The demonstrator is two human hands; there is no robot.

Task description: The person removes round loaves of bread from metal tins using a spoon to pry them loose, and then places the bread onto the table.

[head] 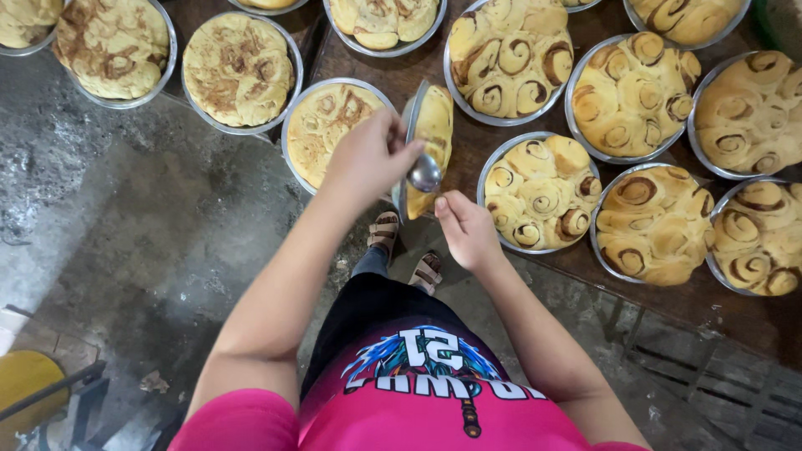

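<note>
Metal pan (415, 150) tilted upright in left hand (368, 159), spoon (424, 174) touching.

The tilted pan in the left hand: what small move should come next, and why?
Probably run the spoon along the rim to loosen the bread. The left hand holds the tilted pan nearly on edge, the bread still sits inside, and the right hand has the spoon at its edge.

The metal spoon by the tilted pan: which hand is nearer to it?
Left. The left hand holds the tilted pan with its fingers right beside the spoon, apparently touching it. The right hand sits just below the spoon, slightly apart.
</note>
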